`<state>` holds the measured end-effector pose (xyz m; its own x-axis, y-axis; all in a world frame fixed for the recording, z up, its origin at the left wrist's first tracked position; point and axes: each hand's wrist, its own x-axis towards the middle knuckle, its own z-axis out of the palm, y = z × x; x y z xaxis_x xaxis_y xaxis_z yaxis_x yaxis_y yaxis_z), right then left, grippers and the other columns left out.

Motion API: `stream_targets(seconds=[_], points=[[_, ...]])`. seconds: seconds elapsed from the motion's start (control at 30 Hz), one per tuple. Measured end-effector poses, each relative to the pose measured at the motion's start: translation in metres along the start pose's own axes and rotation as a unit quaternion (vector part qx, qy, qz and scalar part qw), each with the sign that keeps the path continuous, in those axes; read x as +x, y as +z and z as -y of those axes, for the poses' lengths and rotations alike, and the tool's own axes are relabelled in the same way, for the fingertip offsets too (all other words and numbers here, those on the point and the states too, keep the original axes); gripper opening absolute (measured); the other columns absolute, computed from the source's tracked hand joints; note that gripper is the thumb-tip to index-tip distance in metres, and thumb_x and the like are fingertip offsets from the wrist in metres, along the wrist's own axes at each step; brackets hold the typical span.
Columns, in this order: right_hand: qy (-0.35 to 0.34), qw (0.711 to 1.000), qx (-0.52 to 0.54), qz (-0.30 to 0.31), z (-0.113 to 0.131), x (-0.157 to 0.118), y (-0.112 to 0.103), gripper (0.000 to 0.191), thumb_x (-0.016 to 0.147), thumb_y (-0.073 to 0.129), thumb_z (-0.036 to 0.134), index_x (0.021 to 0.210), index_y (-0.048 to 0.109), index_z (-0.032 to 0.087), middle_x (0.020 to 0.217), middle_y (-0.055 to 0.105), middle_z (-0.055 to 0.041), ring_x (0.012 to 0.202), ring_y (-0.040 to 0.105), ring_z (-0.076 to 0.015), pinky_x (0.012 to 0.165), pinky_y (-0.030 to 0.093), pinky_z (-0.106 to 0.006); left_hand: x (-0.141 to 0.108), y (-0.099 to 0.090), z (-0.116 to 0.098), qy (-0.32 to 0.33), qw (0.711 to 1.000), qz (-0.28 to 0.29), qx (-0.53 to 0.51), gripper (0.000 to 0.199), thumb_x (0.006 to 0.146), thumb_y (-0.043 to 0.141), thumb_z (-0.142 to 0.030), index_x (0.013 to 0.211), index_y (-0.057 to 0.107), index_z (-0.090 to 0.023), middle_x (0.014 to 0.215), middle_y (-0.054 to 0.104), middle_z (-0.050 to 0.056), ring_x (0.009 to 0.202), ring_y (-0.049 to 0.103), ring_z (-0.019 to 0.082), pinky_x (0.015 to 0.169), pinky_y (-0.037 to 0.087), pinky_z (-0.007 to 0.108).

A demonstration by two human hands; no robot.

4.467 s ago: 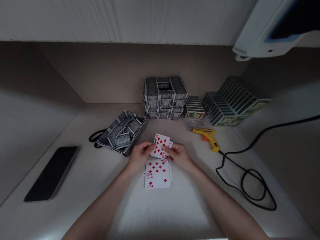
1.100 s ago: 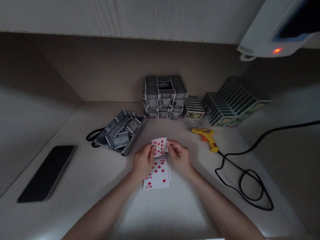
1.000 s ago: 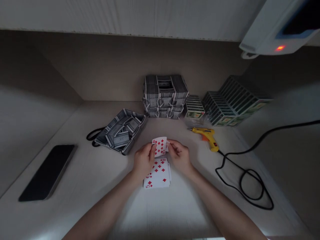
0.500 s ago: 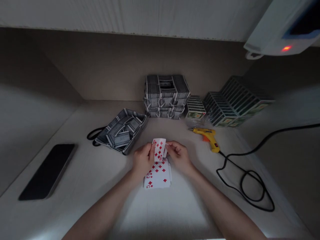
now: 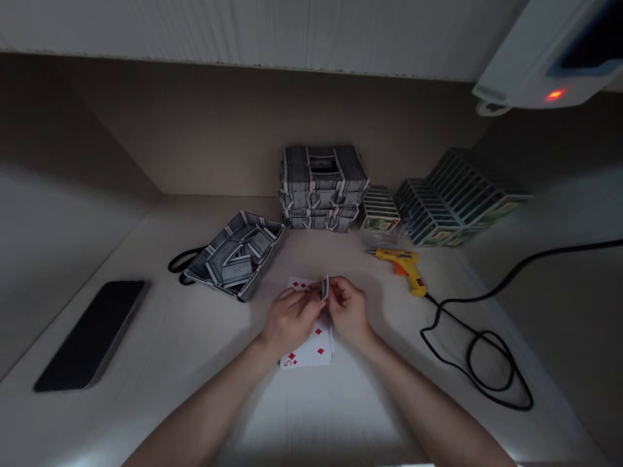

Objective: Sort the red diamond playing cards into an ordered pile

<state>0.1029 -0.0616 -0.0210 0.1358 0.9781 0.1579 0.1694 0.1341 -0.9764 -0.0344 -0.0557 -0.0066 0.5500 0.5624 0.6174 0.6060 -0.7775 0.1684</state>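
Between the fingertips of both hands is a playing card (image 5: 325, 288), seen nearly edge-on; whether it is folded or more than one card, I cannot tell. My left hand (image 5: 288, 319) is closed on it from the left, over the loose cards. From the right, my right hand (image 5: 348, 308) pinches the same piece. Below them lie face-up diamond cards (image 5: 306, 355), partly covered by my left hand. Farther left, a tray made of patterned cards (image 5: 204, 285) holds several small folded card pieces (image 5: 238, 269).
A yellow glue gun (image 5: 406, 266) lies to the right, its black cable (image 5: 496, 389) looped beside it. Card-built boxes (image 5: 324, 185) are stacked behind. Boxed decks (image 5: 438, 207) stand at the back right. At the left rests a black phone (image 5: 92, 334); a white device (image 5: 530, 78) hangs upper right.
The ten of diamonds no longer faces up between my hands; a card now stands edge-on there. My left hand has shifted right and nearer, covering more of the loose cards.
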Motion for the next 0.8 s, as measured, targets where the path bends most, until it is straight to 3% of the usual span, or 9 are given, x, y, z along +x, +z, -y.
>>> stream_targets(seconds=[0.17, 0.4, 0.6, 0.8], points=[[-0.002, 0.998, -0.054, -0.024, 0.002, -0.005, 0.001, 0.013, 0.076, 0.05, 0.023, 0.083, 0.059, 0.016, 0.068, 0.065, -0.0046, 0.067, 0.063, -0.0158, 0.062, 0.049, -0.025, 0.0, 0.002, -0.003, 0.064, 0.996, -0.006, 0.055, 0.012, 0.083, 0.042, -0.016, 0.085, 0.054, -0.014, 0.067, 0.062, 0.005, 0.062, 0.057, 0.015, 0.057, 0.039, 0.028], [0.008, 0.997, 0.072, 0.029, 0.006, 0.004, -0.003, 0.017, 0.077, 0.048, 0.027, 0.083, 0.06, 0.017, 0.078, 0.067, -0.0066, 0.071, 0.064, -0.0153, 0.066, 0.05, -0.026, -0.001, 0.002, 0.001, 0.025, 0.999, -0.013, 0.044, 0.01, 0.082, 0.044, -0.016, 0.085, 0.054, -0.014, 0.062, 0.06, 0.003, 0.057, 0.056, 0.015, 0.055, 0.038, 0.029], [0.012, 0.998, 0.064, 0.008, 0.001, 0.005, -0.003, 0.014, 0.076, 0.052, 0.026, 0.08, 0.062, 0.016, 0.074, 0.067, -0.0056, 0.065, 0.062, -0.0137, 0.06, 0.049, -0.024, 0.0, -0.001, 0.002, 0.007, 0.998, -0.042, 0.05, 0.013, 0.081, 0.045, -0.015, 0.09, 0.054, -0.013, 0.06, 0.06, 0.003, 0.056, 0.055, 0.015, 0.053, 0.037, 0.028], [-0.008, 1.0, 0.02, 0.007, -0.003, 0.001, 0.0, 0.015, 0.078, 0.05, 0.027, 0.081, 0.06, 0.016, 0.071, 0.066, -0.005, 0.062, 0.062, -0.0135, 0.059, 0.049, -0.024, -0.002, 0.002, -0.003, 0.022, 0.998, -0.017, 0.057, 0.013, 0.082, 0.044, -0.016, 0.089, 0.054, -0.013, 0.061, 0.06, 0.004, 0.058, 0.056, 0.016, 0.054, 0.039, 0.028]])
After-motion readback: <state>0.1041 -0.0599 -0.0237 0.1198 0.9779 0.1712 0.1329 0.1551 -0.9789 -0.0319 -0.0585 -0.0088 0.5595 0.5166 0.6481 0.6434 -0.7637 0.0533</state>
